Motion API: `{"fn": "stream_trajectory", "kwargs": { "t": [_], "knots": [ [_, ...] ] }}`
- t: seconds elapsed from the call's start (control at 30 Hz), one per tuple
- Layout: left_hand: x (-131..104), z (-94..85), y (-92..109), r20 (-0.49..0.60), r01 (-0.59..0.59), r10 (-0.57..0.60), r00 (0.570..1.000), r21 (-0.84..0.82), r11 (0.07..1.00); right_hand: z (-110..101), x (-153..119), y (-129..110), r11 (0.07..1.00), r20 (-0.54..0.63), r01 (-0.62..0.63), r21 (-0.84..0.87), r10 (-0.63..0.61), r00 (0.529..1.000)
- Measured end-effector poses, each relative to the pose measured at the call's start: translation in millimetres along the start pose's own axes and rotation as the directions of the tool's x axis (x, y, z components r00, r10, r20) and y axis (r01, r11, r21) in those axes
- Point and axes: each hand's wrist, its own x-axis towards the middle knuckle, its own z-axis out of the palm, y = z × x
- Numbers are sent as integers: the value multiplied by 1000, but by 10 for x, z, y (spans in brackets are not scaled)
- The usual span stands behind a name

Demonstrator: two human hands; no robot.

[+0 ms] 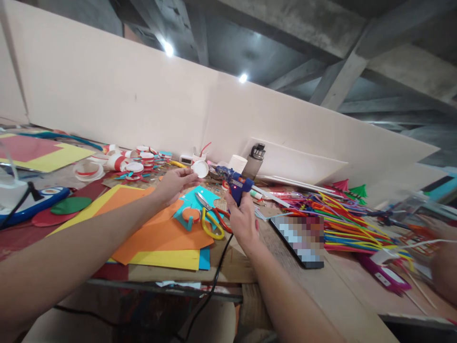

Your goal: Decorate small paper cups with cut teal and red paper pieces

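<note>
Between the fingers of my left hand (176, 185) is a small white paper cup (200, 168), its round face turned toward me. My right hand (244, 216) is wrapped round the handle of a blue hot glue gun (236, 186), whose small red light glows. The gun's nozzle points left at the cup, a short gap apart, and a white glue stick (271, 195) juts from its back. Below lie scissors (210, 216) with yellow and red handles on orange paper (157, 228). Next to them sits a small orange and blue paper piece (191, 216).
Red and white paper cup pieces (134, 169) crowd the back left. A grey bottle (254, 162) stands by the white partition (160, 109). To the right lie a phone (300, 242) and many coloured pipe cleaners (346, 221). The gun's black cord (219, 267) hangs over the table edge. Another person's hand (444, 262) is at far right.
</note>
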Motion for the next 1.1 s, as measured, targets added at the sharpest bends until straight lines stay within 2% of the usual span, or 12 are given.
{"fn": "stream_trajectory", "kwargs": {
  "t": [0.17,0.3,0.4,0.57,0.73,0.93,1.1],
  "knots": [
    [22,-46,22,-43,106,-109,993,-55,993,8,2,-19,998,-3,-49,-34,49,999],
    [28,-47,57,-110,227,-240,964,-120,967,29,1,-17,999,46,-40,-22,41,998],
    [38,-40,70,-163,266,-292,942,-163,950,35,11,-25,1000,70,-22,14,21,997],
    [58,-66,59,-224,240,-278,934,-184,953,21,54,8,999,150,-54,-2,53,987],
    [42,-70,30,-238,233,-267,934,-160,959,52,60,37,1000,249,-16,-19,20,968],
    [32,-43,-13,-245,252,-293,924,-186,950,103,38,27,999,257,-29,-13,32,966],
    [13,-2,-17,-252,225,-270,929,-192,955,103,39,-3,999,266,-41,15,35,963]
  ]
}}
